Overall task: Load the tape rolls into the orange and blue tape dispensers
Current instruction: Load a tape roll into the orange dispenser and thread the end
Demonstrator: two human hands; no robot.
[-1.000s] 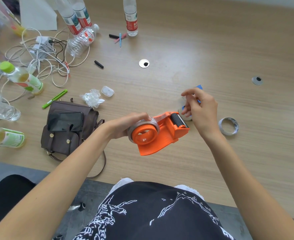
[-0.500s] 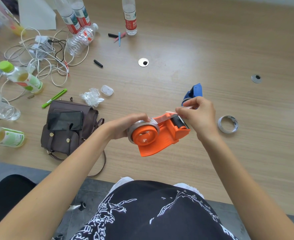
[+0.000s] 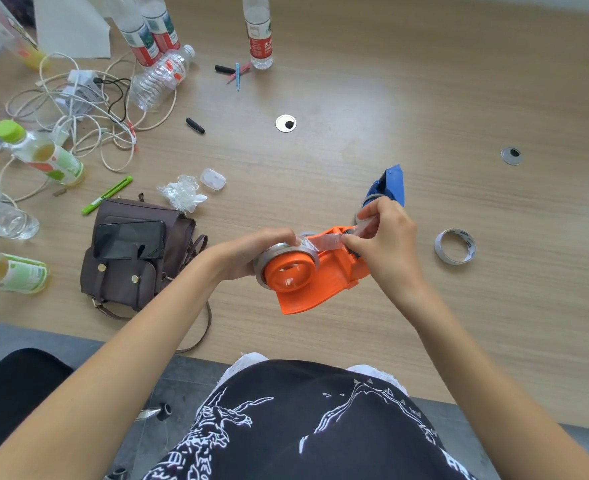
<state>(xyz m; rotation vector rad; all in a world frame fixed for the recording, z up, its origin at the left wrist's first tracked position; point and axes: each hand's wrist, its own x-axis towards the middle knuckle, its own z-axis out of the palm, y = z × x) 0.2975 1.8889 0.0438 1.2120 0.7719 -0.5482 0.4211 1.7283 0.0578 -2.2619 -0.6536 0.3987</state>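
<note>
Tape strip [image 3: 327, 241], pinched by right hand [image 3: 386, 244], may stick to itself; left hand [image 3: 261, 252] grips the roll on orange dispenser [image 3: 317, 282].

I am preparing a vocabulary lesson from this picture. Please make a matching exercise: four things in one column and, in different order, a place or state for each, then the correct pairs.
Things:
1. orange tape dispenser
2. blue tape dispenser
3. loose tape roll
4. smartphone

Places or states:
A. lies on the brown bag
B. held in both hands, a tape roll mounted on it
C. lies alone on the table, right of the hands
D. stands on the table beyond the right hand

Pairs: 1-B, 2-D, 3-C, 4-A
</note>
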